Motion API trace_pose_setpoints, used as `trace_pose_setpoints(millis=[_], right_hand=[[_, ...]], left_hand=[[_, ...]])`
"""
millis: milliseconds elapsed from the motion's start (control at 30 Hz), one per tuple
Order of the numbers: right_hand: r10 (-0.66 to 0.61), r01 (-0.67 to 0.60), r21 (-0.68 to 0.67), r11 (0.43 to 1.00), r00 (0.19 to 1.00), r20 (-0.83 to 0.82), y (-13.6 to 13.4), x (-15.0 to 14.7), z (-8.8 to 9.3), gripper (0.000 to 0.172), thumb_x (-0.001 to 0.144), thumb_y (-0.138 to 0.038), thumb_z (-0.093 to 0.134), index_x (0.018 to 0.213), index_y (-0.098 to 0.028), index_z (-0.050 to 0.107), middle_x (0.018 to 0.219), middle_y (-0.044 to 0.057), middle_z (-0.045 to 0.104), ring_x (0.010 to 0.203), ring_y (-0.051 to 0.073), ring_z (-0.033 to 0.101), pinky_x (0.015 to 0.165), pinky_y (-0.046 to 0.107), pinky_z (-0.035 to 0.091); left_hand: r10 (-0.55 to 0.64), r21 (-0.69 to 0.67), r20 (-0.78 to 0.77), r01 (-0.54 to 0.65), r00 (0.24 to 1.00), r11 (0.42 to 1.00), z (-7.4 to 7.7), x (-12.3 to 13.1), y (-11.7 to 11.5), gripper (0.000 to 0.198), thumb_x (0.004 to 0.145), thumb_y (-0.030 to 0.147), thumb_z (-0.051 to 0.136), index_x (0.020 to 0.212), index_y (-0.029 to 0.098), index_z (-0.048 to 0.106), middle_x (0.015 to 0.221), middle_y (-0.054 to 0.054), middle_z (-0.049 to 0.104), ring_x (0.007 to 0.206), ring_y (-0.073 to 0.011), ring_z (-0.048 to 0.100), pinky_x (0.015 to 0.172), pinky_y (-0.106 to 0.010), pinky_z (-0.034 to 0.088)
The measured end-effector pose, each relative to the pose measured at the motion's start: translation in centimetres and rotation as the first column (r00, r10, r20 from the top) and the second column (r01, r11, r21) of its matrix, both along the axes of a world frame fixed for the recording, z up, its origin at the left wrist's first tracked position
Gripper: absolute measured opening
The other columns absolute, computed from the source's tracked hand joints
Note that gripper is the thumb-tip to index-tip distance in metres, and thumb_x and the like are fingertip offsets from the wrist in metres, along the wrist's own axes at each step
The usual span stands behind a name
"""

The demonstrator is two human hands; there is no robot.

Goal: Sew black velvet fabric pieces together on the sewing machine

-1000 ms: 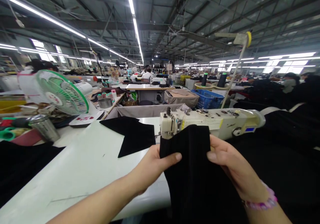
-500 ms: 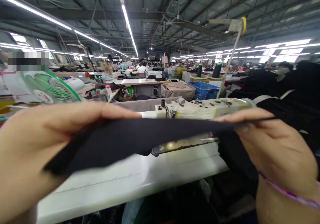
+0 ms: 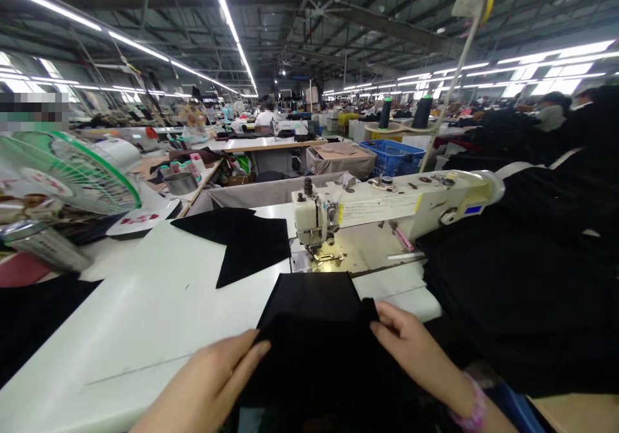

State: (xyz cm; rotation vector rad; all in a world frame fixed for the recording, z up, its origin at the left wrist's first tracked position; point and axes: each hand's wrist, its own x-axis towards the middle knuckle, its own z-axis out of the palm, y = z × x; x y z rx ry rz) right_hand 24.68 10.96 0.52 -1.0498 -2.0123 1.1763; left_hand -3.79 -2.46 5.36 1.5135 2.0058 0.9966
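Note:
Between my hands a piece of black fabric (image 3: 314, 356) is held, its far end lying on the white table in front of the sewing machine (image 3: 314, 217). My left hand (image 3: 217, 368) pinches the fabric's left edge. At the right edge, my right hand (image 3: 403, 336) grips a folded corner between thumb and fingers. The fabric's near part hangs toward me over the table edge. Just beyond its far end are the machine's needle and presser foot. Another black fabric piece (image 3: 242, 233) lies flat, left of the machine head.
A big pile of black fabric (image 3: 522, 272) rises on the right. To the left stand a green-rimmed fan (image 3: 72, 169) and a metal flask (image 3: 46, 246) lying on its side. Behind the machine are a blue basket (image 3: 394, 157) and dark thread cones (image 3: 422, 112).
My hands have come down from in front of my face to the table edge, bringing the fabric with them. The machine and the flat black piece have come into full view.

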Motion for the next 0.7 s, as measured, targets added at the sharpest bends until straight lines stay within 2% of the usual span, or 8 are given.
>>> trace_pose_setpoints(millis=[67,133,233,300,467,600,633,700], right_hand=[[-0.121,0.115,0.136,0.984,0.992,0.038,2.0,-1.9,-1.5,0.019,0.088,-0.025,0.049,0.074,-0.021,0.06,0.07,0.0,0.061,0.066,0.018,0.058,0.063,0.029,0.048],[-0.206,0.19,0.233,0.954,0.977,0.045,3.8,-3.6,-2.8,0.013,0.085,-0.025,0.053,0.076,-0.021,0.061,0.083,0.004,0.065,0.08,0.022,0.061,0.076,0.034,0.05],[-0.268,0.25,0.279,0.927,0.963,0.03,5.6,-5.4,-4.1,0.011,0.085,-0.03,0.059,0.08,-0.022,0.064,0.103,0.011,0.065,0.101,0.03,0.058,0.094,0.044,0.044],[-0.304,0.286,0.284,0.915,0.952,0.023,6.3,-6.2,-4.7,0.011,0.084,-0.03,0.06,0.076,-0.023,0.062,0.098,0.012,0.064,0.098,0.031,0.057,0.093,0.047,0.043],[-0.322,0.331,0.239,0.913,0.943,-0.077,7.0,-6.9,-4.9,0.017,0.08,-0.033,0.065,0.068,-0.023,0.059,0.08,0.007,0.061,0.084,0.027,0.058,0.087,0.044,0.047],[-0.324,0.359,0.128,0.924,0.917,-0.235,6.3,-6.2,-4.6,0.032,0.084,-0.051,0.064,0.077,-0.02,0.065,0.084,0.007,0.067,0.077,0.022,0.062,0.075,0.036,0.054],[-0.339,0.37,0.064,0.927,0.898,-0.28,6.0,-5.8,-4.5,0.034,0.084,-0.053,0.066,0.08,-0.019,0.066,0.085,0.007,0.069,0.077,0.022,0.064,0.073,0.035,0.055],[-0.39,0.377,-0.108,0.92,0.846,-0.363,5.6,-5.1,-4.5,0.036,0.077,-0.053,0.075,0.085,-0.018,0.07,0.085,0.006,0.072,0.08,0.022,0.068,0.076,0.034,0.057]], left_hand=[[-0.045,-0.143,-0.244,0.01,0.969,0.99,-0.4,-0.9,4.0,0.026,0.088,0.043,0.055,0.07,0.027,0.065,0.066,-0.005,0.066,0.067,-0.0281,0.064,0.068,-0.036,0.046],[-0.081,-0.208,-0.432,-0.012,0.898,0.978,-1.4,-1.5,7.7,0.026,0.092,0.036,0.047,0.074,0.023,0.061,0.08,-0.008,0.065,0.076,-0.0293,0.065,0.071,-0.037,0.044],[-0.073,-0.196,-0.466,-0.022,0.882,0.98,-3.2,-2.3,11.4,0.009,0.087,0.026,0.054,0.082,0.02,0.059,0.101,-0.013,0.062,0.091,-0.0294,0.062,0.081,-0.038,0.045],[-0.081,-0.205,-0.42,-0.007,0.904,0.979,-4.2,-2.7,12.7,0.002,0.082,0.02,0.059,0.082,0.02,0.057,0.098,-0.011,0.06,0.092,-0.0276,0.061,0.083,-0.037,0.044],[-0.085,-0.174,-0.269,0.038,0.959,0.984,-5.1,-2.8,13.2,0.017,0.075,0.01,0.056,0.071,0.023,0.047,0.077,-0.002,0.056,0.077,-0.0219,0.058,0.075,-0.033,0.043],[0.026,-0.08,-0.127,-0.036,0.992,0.996,-5.0,-2.2,11.4,0.005,0.083,0.018,0.05,0.081,0.023,0.049,0.071,0.002,0.052,0.07,-0.0188,0.056,0.068,-0.03,0.044],[0.037,-0.069,-0.031,-0.039,0.999,0.997,-4.9,-2.1,10.7,0.003,0.085,0.023,0.051,0.088,0.022,0.052,0.071,0.003,0.054,0.068,-0.0178,0.056,0.066,-0.029,0.044],[0.024,-0.018,0.278,-0.02,0.96,1.0,-4.5,-1.8,9.4,0.018,0.084,0.03,0.06,0.099,0.022,0.058,0.086,-0.001,0.066,0.072,-0.0166,0.062,0.067,-0.029,0.048]])
